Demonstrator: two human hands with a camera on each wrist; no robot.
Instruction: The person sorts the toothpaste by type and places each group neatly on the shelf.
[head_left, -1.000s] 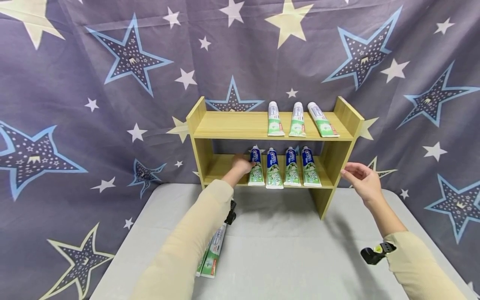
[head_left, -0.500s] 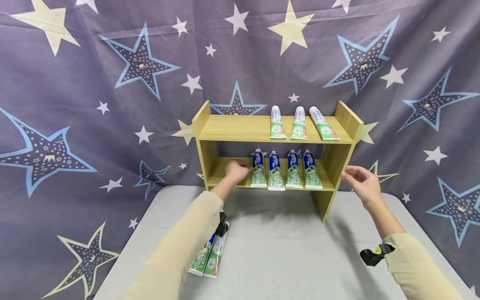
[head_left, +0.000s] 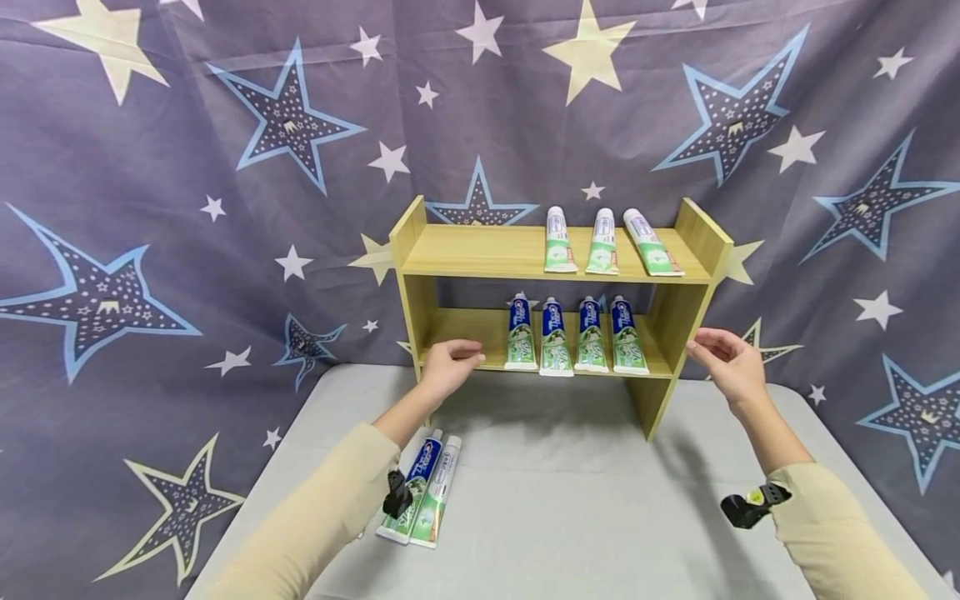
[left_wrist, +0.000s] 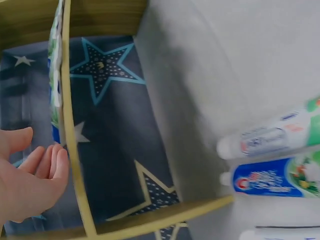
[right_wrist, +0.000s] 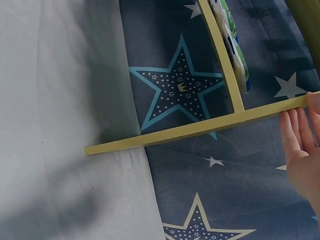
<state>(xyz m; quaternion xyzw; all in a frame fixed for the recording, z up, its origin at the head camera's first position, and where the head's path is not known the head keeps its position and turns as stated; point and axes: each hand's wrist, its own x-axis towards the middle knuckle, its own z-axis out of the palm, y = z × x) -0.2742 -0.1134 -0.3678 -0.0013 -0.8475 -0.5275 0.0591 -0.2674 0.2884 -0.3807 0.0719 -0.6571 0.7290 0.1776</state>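
Observation:
My left hand is at the front of the lower shelf's left part, fingers loosely bent and holding nothing. To its right, several blue-and-green toothpaste tubes lie in a row on that lower board, apart from the hand. My right hand grips the right side panel of the wooden shelf; in the right wrist view, thumb and fingers lie on either side of the panel edge. Three white-and-green toothpaste tubes lie on the upper board, the rightmost slanted.
On the grey tabletop, below my left forearm, lie a blue-and-green tube and a white-and-green tube side by side. Part of another white tube shows in the left wrist view. A star-patterned cloth hangs behind the shelf.
My left hand has let go of the leftmost blue-and-green tube on the lower board and drawn back to the left and toward me. The right hand stays on the side panel.

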